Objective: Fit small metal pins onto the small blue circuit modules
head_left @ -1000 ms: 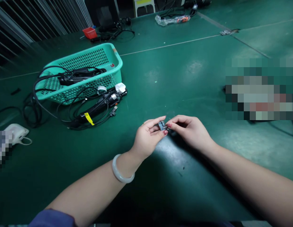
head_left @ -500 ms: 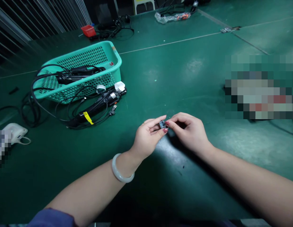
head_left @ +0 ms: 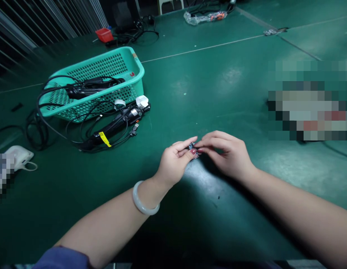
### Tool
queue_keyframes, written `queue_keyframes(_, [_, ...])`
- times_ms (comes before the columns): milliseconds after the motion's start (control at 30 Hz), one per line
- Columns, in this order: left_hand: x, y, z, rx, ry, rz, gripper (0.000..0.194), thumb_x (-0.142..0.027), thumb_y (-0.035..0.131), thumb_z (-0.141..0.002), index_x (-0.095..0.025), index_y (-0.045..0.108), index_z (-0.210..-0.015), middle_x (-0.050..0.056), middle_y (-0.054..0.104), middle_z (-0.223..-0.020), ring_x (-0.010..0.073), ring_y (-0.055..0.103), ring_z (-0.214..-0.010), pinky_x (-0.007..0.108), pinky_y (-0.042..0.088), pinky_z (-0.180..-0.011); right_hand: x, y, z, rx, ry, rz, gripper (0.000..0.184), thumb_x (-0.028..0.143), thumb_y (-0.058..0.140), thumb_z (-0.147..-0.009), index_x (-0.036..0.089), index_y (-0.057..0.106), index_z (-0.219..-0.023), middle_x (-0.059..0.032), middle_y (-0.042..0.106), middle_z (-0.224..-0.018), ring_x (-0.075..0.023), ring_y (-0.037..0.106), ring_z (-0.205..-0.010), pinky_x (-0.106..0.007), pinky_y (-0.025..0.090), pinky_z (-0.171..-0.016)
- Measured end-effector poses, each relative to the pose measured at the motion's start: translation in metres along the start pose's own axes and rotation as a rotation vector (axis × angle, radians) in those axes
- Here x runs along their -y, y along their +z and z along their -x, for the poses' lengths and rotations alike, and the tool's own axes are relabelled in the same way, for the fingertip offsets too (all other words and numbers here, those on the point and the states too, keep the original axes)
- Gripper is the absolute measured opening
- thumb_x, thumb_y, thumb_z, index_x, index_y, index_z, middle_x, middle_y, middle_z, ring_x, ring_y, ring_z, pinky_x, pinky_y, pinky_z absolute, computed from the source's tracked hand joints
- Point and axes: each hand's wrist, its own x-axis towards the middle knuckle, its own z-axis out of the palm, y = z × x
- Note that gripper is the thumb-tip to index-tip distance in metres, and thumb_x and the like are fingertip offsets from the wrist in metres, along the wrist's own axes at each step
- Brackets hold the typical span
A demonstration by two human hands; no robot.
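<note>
My left hand, with a pale bangle on its wrist, pinches a small grey-blue part with dark details between thumb and fingers. The thumb covers much of that part, so its kind does not show. From the right, my right hand meets it, thumb and index fingertips pressed close together at the part's right edge. Whether those fingertips grip the part itself or some tiny piece on it is hidden. Both hands are held over the green table.
A turquoise basket holds black cabled devices. Beside it lies a black handheld device with a yellow label and cables. A white gadget is at left, a red bin and bagged item behind. A dark speck lies near me.
My left thumb now covers more of the small part, which appears turned. My right fingers have shifted slightly and straightened along its edge.
</note>
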Motion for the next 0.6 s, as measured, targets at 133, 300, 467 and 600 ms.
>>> queue_keyframes(133, [0.0023,0.0004,-0.0003,0.017,0.040,-0.028,0.037,-0.019,0.068,-0.074,-0.017,0.068,-0.111,0.008,0.063,-0.111,0.0131,0.065,-0.088,0.031,0.053,-0.089,-0.0010,-0.0024,-0.0022,-0.008,-0.022,0.032,0.012,0.016,0.061,-0.082,0.023,0.069,-0.078,-0.0024,0.069,-0.081,-0.0149,0.065,-0.077,-0.029,0.054,-0.072])
queue_keyframes(300, [0.0044,-0.0022,0.0010,0.013,0.145,-0.164,0.042,-0.016,0.068,-0.073,-0.022,0.066,-0.114,0.005,0.059,-0.111,0.0128,0.063,-0.094,0.028,0.052,-0.093,-0.0014,-0.0045,-0.0022,0.008,0.152,0.011,0.010,0.020,0.063,-0.081,0.025,0.069,-0.075,-0.0017,0.069,-0.079,-0.0167,0.065,-0.074,-0.032,0.054,-0.071])
queue_keyframes(467, [0.0039,-0.0030,0.0039,0.030,0.223,-0.315,0.039,-0.021,0.065,-0.077,-0.024,0.065,-0.116,0.006,0.060,-0.116,0.0154,0.063,-0.100,0.031,0.051,-0.096,0.0010,-0.0051,-0.0023,0.062,0.247,-0.003,0.011,0.023,0.062,-0.080,0.025,0.069,-0.072,-0.0026,0.070,-0.079,-0.0193,0.065,-0.075,-0.036,0.053,-0.073])
queue_keyframes(600, [0.0040,-0.0035,0.0048,0.017,0.286,-0.430,0.037,-0.023,0.062,-0.080,-0.025,0.065,-0.117,0.007,0.064,-0.115,0.0171,0.063,-0.102,0.032,0.051,-0.097,0.0043,-0.0049,-0.0021,0.056,0.261,-0.005,0.011,0.024,0.062,-0.080,0.024,0.068,-0.071,-0.0028,0.070,-0.077,-0.0189,0.065,-0.074,-0.035,0.052,-0.072])
